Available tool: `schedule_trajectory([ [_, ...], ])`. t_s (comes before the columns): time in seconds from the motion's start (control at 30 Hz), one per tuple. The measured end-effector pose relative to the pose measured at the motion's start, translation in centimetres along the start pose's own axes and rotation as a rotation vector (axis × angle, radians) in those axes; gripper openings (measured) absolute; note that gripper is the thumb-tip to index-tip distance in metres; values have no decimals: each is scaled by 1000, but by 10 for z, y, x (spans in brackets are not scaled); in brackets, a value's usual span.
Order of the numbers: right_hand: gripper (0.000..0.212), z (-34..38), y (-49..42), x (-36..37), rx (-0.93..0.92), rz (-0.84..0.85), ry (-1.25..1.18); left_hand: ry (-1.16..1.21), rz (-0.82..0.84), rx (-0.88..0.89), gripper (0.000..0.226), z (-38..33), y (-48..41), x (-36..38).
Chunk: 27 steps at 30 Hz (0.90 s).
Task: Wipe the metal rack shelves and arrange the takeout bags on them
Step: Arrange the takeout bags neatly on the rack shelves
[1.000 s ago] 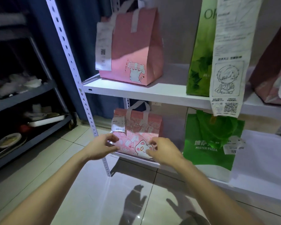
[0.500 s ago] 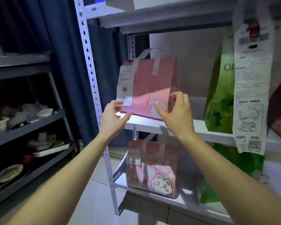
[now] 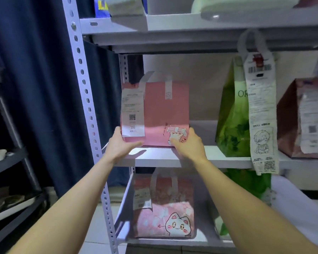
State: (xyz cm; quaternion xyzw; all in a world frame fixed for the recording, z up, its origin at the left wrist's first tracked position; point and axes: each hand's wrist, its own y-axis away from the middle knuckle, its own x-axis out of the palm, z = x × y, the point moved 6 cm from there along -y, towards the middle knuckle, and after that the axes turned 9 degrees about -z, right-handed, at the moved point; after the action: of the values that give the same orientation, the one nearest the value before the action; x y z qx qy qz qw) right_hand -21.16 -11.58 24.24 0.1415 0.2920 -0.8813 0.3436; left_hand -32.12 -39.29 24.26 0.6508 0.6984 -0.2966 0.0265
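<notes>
A plain pink takeout bag point(image 3: 163, 110) with a white receipt stands upright on the middle shelf point(image 3: 154, 158) of the white metal rack. My left hand point(image 3: 120, 144) grips its lower left corner, thumb up the side. My right hand point(image 3: 188, 143) holds its lower right corner over a small cat print. A second pink bag point(image 3: 163, 208) with a cat face stands on the shelf below. A green bag point(image 3: 231, 121) with a long hanging receipt stands to the right on the middle shelf.
A brown bag point(image 3: 292, 116) sits at the far right of the middle shelf, another green bag point(image 3: 250, 184) below it. The perforated rack post point(image 3: 86, 99) rises at left, before a dark curtain. A dark rack point(image 3: 9, 162) with dishes stands far left.
My hands left the cat-face bag on the lower shelf and rose to the pink bag on the middle shelf, now holding its two lower corners. The view tilted upward.
</notes>
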Motion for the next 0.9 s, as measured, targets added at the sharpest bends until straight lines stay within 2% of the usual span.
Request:
schedule_trajectory([
  [0.23,76,-4,13,-24,115,-121,-43,69,76,222,84,-5,16,5],
  [0.4,94,-5,16,-31,116,-82,-104,37,17,284,82,-5,14,3],
  [0.43,94,-5,15,-32,117,-73,-135,43,-7,291,79,-6,15,1],
  [0.5,82,-5,15,-35,112,-68,-187,68,-50,299,70,-13,19,-3],
  [0.57,69,-1,18,-39,85,-64,-187,82,-72,312,61,-21,26,-5],
  [0.67,60,6,39,-49,-7,-103,-146,151,-104,304,48,-26,44,-10],
  [0.8,66,-1,87,-76,-94,-194,-146,243,-179,293,45,-16,84,-13],
  [0.9,79,-11,119,-90,-123,-200,-200,253,-227,327,47,-11,117,-12],
])
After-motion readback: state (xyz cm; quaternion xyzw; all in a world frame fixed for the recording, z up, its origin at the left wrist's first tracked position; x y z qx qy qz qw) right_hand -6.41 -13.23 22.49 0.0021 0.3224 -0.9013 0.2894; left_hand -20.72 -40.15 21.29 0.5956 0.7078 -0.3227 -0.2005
